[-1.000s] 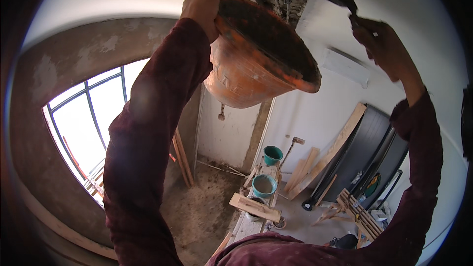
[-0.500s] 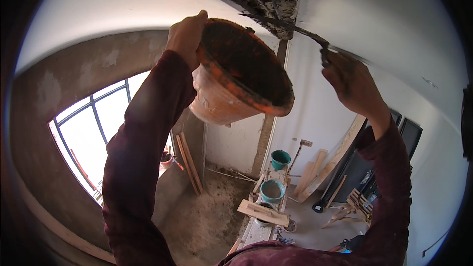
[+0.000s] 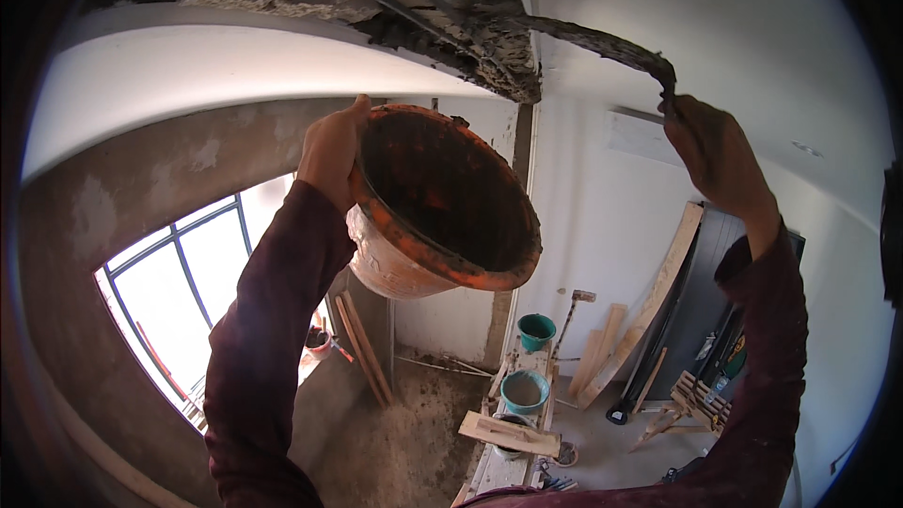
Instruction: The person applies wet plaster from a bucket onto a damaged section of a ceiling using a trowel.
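My left hand [image 3: 331,152] grips the rim of a tilted orange bucket [image 3: 390,265], thumb over the edge. The bucket's mouth faces me, its inside is dark and mortar-stained, and grey smears coat its outside. Off to the right, my right hand [image 3: 720,155] is closed around the handle of a trowel [image 3: 602,40]. Dark mortar appears to coat the trowel's blade, whose tip reaches the edge of a rough, dark strip [image 3: 442,5] overhead. Whether the tip touches the strip I cannot tell.
Below, a plank platform [image 3: 497,470] carries a green bucket [image 3: 536,329], a teal bucket [image 3: 524,393] and a wooden float [image 3: 508,435]. Long boards [image 3: 649,301] lean against the right wall. A barred window [image 3: 188,273] is at left, near leaning wooden strips [image 3: 362,348].
The bucket sits lower in view, with more of the overhead strip showing. My right hand has shifted right, and the trowel's blade has come up to the strip's edge.
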### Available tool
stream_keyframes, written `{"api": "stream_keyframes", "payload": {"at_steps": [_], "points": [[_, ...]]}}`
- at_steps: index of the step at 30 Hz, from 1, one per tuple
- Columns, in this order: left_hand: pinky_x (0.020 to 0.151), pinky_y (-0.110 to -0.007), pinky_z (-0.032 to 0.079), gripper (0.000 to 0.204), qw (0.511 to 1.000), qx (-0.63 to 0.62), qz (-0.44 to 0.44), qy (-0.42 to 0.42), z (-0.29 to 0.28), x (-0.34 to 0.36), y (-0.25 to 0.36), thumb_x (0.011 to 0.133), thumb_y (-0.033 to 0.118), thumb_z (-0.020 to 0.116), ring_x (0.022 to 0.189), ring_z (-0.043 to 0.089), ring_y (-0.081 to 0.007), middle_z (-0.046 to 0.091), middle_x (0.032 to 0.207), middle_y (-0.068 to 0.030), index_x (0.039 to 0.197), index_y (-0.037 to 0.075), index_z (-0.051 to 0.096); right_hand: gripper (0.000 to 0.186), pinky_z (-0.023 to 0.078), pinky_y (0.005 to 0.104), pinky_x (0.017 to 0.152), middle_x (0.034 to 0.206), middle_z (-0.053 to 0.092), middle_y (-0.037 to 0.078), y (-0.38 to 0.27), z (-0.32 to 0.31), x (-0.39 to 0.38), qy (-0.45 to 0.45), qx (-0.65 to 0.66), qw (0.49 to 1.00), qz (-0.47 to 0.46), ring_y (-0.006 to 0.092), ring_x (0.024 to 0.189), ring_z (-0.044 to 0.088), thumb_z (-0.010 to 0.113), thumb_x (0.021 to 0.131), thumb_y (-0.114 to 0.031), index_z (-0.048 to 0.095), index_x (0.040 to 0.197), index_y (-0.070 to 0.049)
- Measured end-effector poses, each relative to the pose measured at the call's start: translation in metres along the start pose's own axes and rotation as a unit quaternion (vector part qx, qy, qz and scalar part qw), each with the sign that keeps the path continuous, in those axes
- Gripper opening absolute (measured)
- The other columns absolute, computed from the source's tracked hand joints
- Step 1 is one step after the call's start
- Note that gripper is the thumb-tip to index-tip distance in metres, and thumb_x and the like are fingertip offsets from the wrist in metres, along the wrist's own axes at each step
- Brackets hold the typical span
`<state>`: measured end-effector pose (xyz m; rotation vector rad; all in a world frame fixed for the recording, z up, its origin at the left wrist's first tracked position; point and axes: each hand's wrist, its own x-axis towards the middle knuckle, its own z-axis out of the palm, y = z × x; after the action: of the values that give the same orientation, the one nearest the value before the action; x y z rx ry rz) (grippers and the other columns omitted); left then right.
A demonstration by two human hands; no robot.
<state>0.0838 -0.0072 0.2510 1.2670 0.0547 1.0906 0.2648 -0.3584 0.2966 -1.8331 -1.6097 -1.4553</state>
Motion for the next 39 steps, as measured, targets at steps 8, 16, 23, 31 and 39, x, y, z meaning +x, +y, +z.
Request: {"api": "stream_keyframes", "payload": {"at_steps": [8, 16, 23, 31, 39], "points": [[0.069, -0.031, 0.056, 0.032, 0.997, -0.048, -0.013, -0.066, -0.014, 0.011, -0.023, 0.101, 0.029, 0.055, 0.076, 0.066, -0.0163, 0.067, 0.091, -0.0084, 0.103, -0.002, 0.063, 0.023, 0.046, 0.0482, 0.062, 0.070, 0.059, 0.020, 0.033, -0.001, 0.064, 0.009, -0.127, 0.983, -0.134, 0.0405, 0.068, 0.059, 0.056, 0.098, -0.025, 0.056, 0.097, -0.002], [0.075, -0.032, 0.057, 0.036, 0.996, -0.053, -0.038, -0.056, -0.008, 0.008, -0.050, 0.102, 0.033, 0.052, 0.077, 0.068, -0.0188, 0.071, 0.092, -0.0105, 0.104, 0.000, 0.065, 0.023, 0.042, 0.0471, 0.061, 0.067, 0.054, 0.020, 0.044, -0.001, 0.103, 0.006, -0.162, 0.970, -0.179, 0.0387, 0.064, 0.053, 0.053, 0.100, -0.023, 0.054, 0.095, -0.001], [0.073, -0.032, 0.055, 0.027, 0.997, -0.065, -0.025, -0.039, -0.012, 0.010, -0.047, 0.101, 0.027, 0.055, 0.079, 0.064, -0.0173, 0.063, 0.090, -0.0078, 0.098, 0.001, 0.060, 0.022, 0.043, 0.0477, 0.062, 0.072, 0.057, 0.023, 0.061, -0.004, 0.062, 0.033, -0.122, 0.985, -0.114, 0.0421, 0.067, 0.056, 0.054, 0.100, -0.021, 0.057, 0.097, 0.001], [0.081, -0.034, 0.057, 0.037, 0.998, -0.015, -0.045, -0.041, -0.018, 0.013, -0.051, 0.103, 0.033, 0.051, 0.083, 0.068, -0.0206, 0.070, 0.096, -0.0115, 0.108, -0.001, 0.063, 0.021, 0.046, 0.0462, 0.064, 0.073, 0.058, 0.021, 0.038, 0.012, 0.020, 0.091, -0.059, 0.992, -0.070, 0.0415, 0.069, 0.057, 0.056, 0.099, -0.019, 0.058, 0.101, 0.002], [0.073, -0.032, 0.055, 0.026, 0.997, -0.049, -0.047, -0.042, -0.005, -0.009, -0.053, 0.103, 0.025, 0.051, 0.078, 0.064, -0.0160, 0.064, 0.089, -0.0072, 0.100, 0.000, 0.059, 0.022, 0.046, 0.0457, 0.064, 0.072, 0.060, 0.018, 0.054, 0.027, 0.078, 0.146, -0.164, 0.956, -0.193, 0.0382, 0.068, 0.059, 0.054, 0.099, -0.025, 0.056, 0.098, -0.003]]}}
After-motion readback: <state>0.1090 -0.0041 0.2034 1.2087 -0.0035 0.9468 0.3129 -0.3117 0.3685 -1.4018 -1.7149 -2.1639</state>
